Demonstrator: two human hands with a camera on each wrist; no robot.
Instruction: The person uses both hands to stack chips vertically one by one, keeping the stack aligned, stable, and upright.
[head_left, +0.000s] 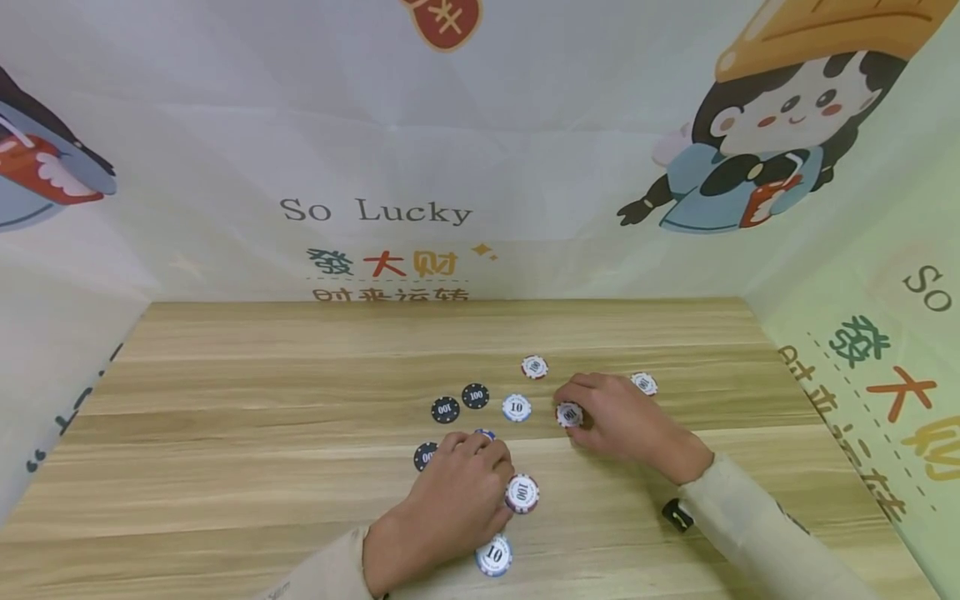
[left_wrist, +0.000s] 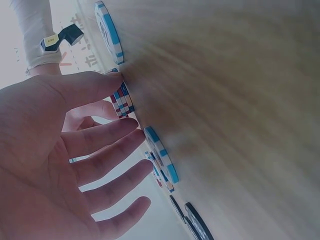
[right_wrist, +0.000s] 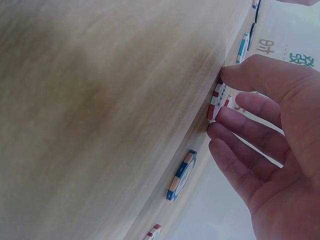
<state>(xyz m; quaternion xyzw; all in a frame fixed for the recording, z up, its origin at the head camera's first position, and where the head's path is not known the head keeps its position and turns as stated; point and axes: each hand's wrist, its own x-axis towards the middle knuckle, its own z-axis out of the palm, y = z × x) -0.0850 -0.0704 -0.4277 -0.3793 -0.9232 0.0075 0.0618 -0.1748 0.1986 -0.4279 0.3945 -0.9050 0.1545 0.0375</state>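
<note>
head view: poker chips lie across a wood-grain tabletop (head_left: pixel 225 375) as two bare hands work at once. the left hand (head_left: pixel 457 500) brackets a short chip stack (head_left: pixel 522 493) topped by a "100"; the right hand (head_left: pixel 615 417) pinches a red-and-white-rimmed 100 chip (head_left: pixel 569 414), ahead and to the right of the stack. the step in hand looks like gathering chips onto the pile, and the next move would call for keeping the right-hand chip level and setting it squarely on top. matte black 100 chips (head_left: pixel 446 409) and a pale blue-rimmed 10 chip (head_left: pixel 517 407) lie nearby.

left wrist view: thumb and forefinger close on the stack's striped red, white and blue edges, the other fingers loosely spread. the layered discs appear hard and smooth-rimmed, so a light squeeze should keep them aligned.

right wrist view: thumb and fingertips narrow on opposite edges of the thin, round chip; whether it is off the wood, one cannot tell. a blue-and-tan-rimmed chip (right_wrist: pixel 181 176) lies just beside the fingers.
</note>
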